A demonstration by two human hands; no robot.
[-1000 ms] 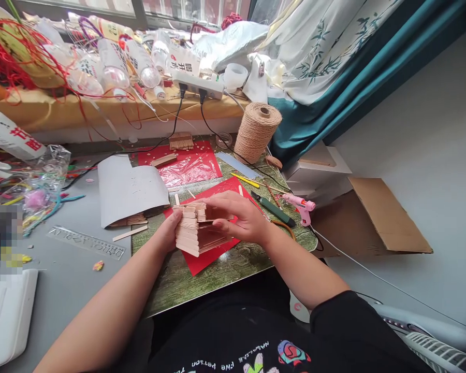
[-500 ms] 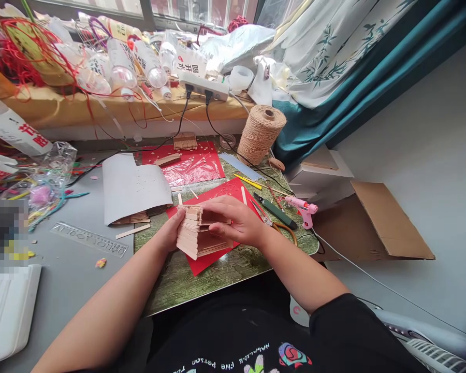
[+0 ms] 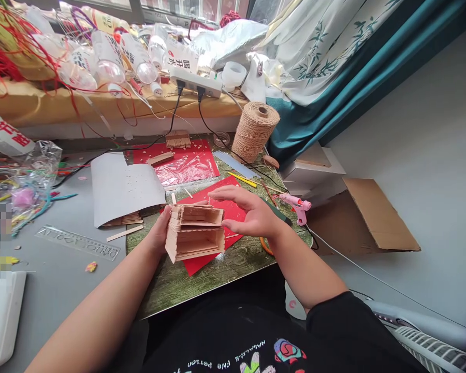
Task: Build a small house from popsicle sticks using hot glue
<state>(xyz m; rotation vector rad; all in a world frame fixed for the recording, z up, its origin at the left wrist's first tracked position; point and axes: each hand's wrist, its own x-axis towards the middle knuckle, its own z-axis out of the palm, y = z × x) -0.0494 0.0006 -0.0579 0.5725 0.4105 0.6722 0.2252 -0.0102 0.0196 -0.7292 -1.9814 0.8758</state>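
My left hand [image 3: 161, 228] grips a small box built from popsicle sticks [image 3: 196, 233] by its left side and back. The box has two open compartments facing me, a narrow upper one and a deeper lower one, and hangs tilted above a red sheet [image 3: 202, 263]. Just right of the box is my right hand [image 3: 252, 210], thumb and fingers spread, nothing between them. Its fingertips come close to the box's right edge; whether the thumb touches it I cannot tell. Beneath the right wrist, a green cutter [image 3: 279, 211] and orange scissor handles [image 3: 266, 246] are partly hidden.
A pink glue gun [image 3: 296, 205] lies at the mat's right edge. Behind stand a twine spool [image 3: 255, 132] and a second red sheet [image 3: 192, 168] with stick bundles. Left are white card [image 3: 126, 191] and a clear ruler [image 3: 77, 241]. A power strip [image 3: 196, 82] rests on the cluttered sill.
My right hand has let go of the stick box and moved right, its fingers spreading. The box has turned so both compartments face me. The whole view has shifted slightly.
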